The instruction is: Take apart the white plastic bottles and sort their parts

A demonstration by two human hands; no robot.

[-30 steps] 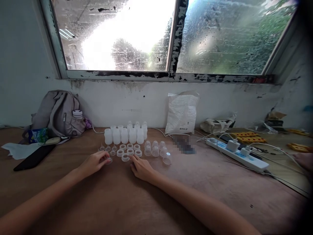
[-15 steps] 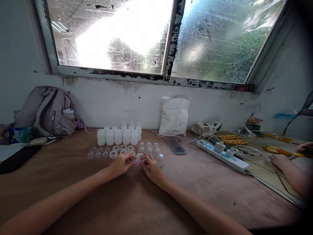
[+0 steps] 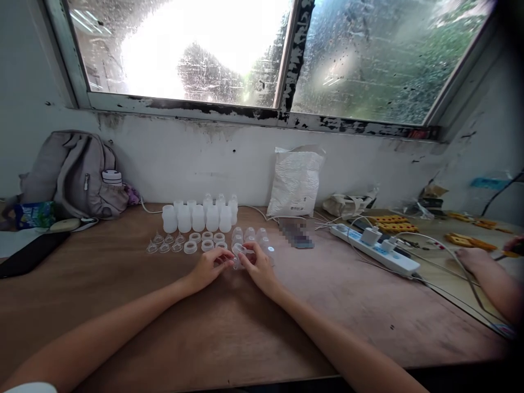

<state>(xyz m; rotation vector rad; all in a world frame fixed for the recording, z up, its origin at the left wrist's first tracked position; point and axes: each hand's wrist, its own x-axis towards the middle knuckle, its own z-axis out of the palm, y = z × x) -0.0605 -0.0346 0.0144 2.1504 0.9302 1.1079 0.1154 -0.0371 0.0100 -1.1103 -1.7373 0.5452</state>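
Near the middle of the table, my right hand (image 3: 258,267) grips a translucent bottle collar ring (image 3: 239,249), tilted between thumb and fingers. Close against it, my left hand (image 3: 209,268) pinches a small clear bottle nipple (image 3: 236,263) just below the ring. Whether the two parts touch is too small to tell. Several loose collar rings (image 3: 190,247) lie behind my left hand, and clear nipples (image 3: 152,247) stand in rows to their left. Domed clear caps (image 3: 249,234) stand behind my right hand, partly hidden by it. Frosted baby bottles (image 3: 198,218) stand upright in rows farther back.
A white plastic package (image 3: 295,183) leans on the wall, near a phone (image 3: 303,240). The power strip (image 3: 374,251) and its cables lie to the right. A backpack (image 3: 76,180) and black flat item (image 3: 35,254) are left. Another person's hand (image 3: 470,259) works at far right.
My hands have come closer together, bringing the nipple up to the ring. The ring is now tilted in my right hand. The camera view has dipped slightly.
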